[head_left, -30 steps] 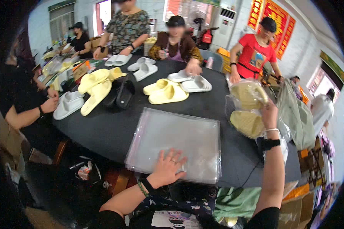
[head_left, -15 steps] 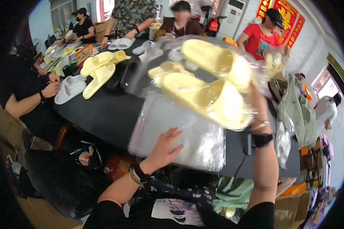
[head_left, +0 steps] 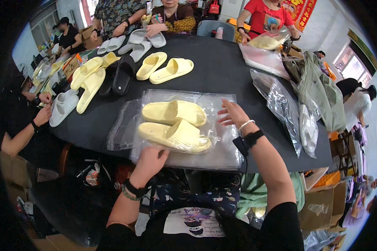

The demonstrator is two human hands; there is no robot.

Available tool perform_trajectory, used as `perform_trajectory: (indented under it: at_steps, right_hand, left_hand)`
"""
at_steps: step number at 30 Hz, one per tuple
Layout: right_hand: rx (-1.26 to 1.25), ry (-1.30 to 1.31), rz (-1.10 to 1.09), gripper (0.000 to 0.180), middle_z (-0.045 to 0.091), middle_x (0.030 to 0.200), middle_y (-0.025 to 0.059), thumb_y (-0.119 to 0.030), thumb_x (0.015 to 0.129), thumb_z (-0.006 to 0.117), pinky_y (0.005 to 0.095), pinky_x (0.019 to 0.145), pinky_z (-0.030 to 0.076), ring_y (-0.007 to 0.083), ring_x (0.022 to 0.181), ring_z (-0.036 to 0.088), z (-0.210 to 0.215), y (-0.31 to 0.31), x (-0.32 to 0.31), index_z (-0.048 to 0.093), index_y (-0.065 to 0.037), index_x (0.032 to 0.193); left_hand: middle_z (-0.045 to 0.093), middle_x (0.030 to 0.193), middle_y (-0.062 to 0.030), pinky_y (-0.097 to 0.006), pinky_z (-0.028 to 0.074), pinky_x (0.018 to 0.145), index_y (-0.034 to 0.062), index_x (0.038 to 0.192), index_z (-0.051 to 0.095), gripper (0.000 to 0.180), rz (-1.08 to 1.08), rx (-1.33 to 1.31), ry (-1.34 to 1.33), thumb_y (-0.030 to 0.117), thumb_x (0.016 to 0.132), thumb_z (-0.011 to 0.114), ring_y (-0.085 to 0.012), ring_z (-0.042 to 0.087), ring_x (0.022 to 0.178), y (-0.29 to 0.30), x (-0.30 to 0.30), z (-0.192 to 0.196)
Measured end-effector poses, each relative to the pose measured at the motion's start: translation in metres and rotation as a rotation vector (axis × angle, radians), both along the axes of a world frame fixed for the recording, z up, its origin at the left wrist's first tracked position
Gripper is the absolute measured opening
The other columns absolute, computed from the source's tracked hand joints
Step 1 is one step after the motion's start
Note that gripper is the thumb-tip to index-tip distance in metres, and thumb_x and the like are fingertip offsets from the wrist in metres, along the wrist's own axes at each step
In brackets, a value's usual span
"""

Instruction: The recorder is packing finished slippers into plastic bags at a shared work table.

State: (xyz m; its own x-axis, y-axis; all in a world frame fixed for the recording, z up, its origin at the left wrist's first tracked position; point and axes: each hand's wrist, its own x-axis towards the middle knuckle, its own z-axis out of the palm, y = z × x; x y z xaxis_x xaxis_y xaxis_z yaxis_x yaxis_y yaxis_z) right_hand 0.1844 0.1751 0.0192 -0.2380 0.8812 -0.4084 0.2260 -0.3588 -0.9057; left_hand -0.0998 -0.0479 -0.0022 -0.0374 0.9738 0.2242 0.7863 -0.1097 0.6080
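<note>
Hands first: I have the left hand [head_left: 150, 165] at the near edge of the bagged goods, half curled, with its thumb close to the other digits; I cannot tell whether it pinches any film. The right hand [head_left: 234, 113] is spread, held just beyond the slippers' toe end and not closed on anything. Between them lies the pair of yellow slippers [head_left: 188, 112], side by side, straps up and toes to the right, inside a clear bag [head_left: 122, 127] on top of the stack of clear bags [head_left: 205, 162] at the near side of the desk [head_left: 104, 136].

My main worry is film against film. The bag's loose left end spreads past the stack, and a careless grip there could pick up a sheet from underneath or drag the pile askew. Pulling from one end only might let the slippers slide over each other or stretch the thin plastic. The stack sits close to the desk's near edge, so a tug toward the body could tip it over. I would also mind the black cable [head_left: 246, 161] hanging from the right wrist, since it could snag the bags.
</note>
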Motion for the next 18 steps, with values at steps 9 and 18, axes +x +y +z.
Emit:
perform_trajectory:
  at_steps: [9,18]
  right_hand:
    - [0.556,-0.515,0.144,0.065,0.071,0.094,0.0162,-0.055,0.084,0.071,0.0308,0.059,0.056,0.0186,0.071,0.071,-0.006,0.053,-0.027,0.067,0.005,0.107]
    - [0.479,-0.469,0.242,0.029,0.071,0.074,0.0105,-0.027,0.085,0.070,0.0293,0.058,0.057,0.0169,0.061,0.070,0.008,0.048,-0.043,0.071,0.002,0.089]
  left_hand:
    - [0.067,0.083,-0.0136,-0.040,0.051,0.067,0.0033,0.097,0.070,0.024,-0.238,0.360,0.027,0.015,0.078,0.079,-0.0318,0.066,0.077,-0.018,0.068,0.075]
    - [0.057,0.101,-0.0110,-0.041,0.041,0.085,0.0034,0.107,0.064,0.043,-0.319,0.390,0.366,0.018,0.069,0.079,-0.0284,0.053,0.101,0.039,0.129,0.012]
